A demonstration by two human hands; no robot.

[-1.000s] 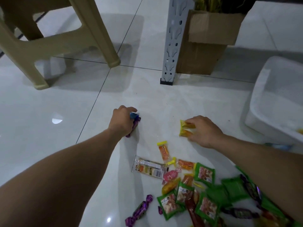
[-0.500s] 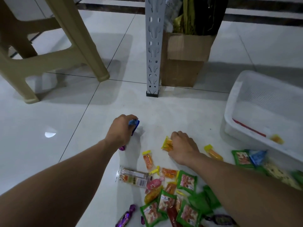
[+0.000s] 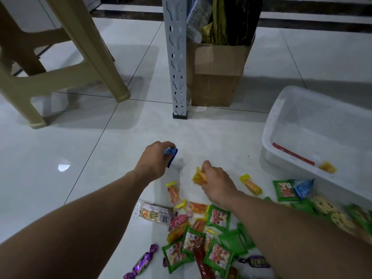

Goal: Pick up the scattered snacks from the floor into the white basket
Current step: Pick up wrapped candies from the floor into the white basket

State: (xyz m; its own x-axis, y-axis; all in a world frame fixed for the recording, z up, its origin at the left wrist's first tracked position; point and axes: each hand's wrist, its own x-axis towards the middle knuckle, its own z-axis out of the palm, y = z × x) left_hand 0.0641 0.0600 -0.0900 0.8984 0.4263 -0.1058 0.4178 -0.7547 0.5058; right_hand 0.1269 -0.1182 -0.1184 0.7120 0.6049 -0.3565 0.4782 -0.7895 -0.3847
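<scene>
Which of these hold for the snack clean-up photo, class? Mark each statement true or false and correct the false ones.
1. The left hand holds a blue-wrapped snack. True.
2. The white basket is empty. False: it holds a red stick and a yellow snack.
3. The right hand grips yellow packets. True.
4. The purple candy lies in the basket. False: it lies on the floor, far from the basket.
5. The cardboard box stands beside the grey post. True.

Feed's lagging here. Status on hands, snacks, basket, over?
Left hand grips blue snack; right hand grips yellow snacks. White basket at right, two items inside. Pile on floor; nothing blocking the basket.
</scene>
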